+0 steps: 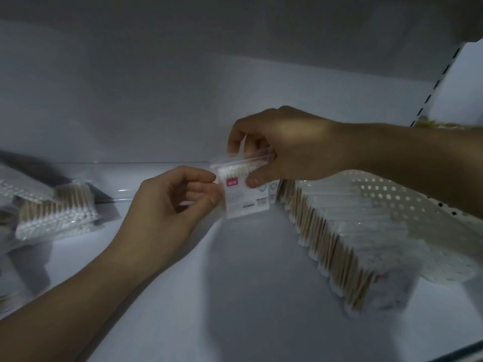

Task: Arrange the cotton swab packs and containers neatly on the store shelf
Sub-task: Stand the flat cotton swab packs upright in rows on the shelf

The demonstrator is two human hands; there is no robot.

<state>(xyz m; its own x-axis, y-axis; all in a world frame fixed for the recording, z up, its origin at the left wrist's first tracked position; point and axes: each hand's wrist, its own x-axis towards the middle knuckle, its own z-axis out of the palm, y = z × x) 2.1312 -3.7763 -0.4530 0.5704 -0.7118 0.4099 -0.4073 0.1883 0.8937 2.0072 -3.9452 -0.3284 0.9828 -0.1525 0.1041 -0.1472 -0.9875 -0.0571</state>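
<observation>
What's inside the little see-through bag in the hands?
A row of white cotton swab tips shows near the top of the bag. The pink label, the printed front and the right hand hide everything lower down.

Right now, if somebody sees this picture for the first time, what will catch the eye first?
First the small clear pack of cotton swabs with a pink label, held upright at the centre: the right grip pinches its top edge, the left grip its left side. Next, the long row of swab packs standing along the right, and a loose pile of packs lying at the far left.
</observation>
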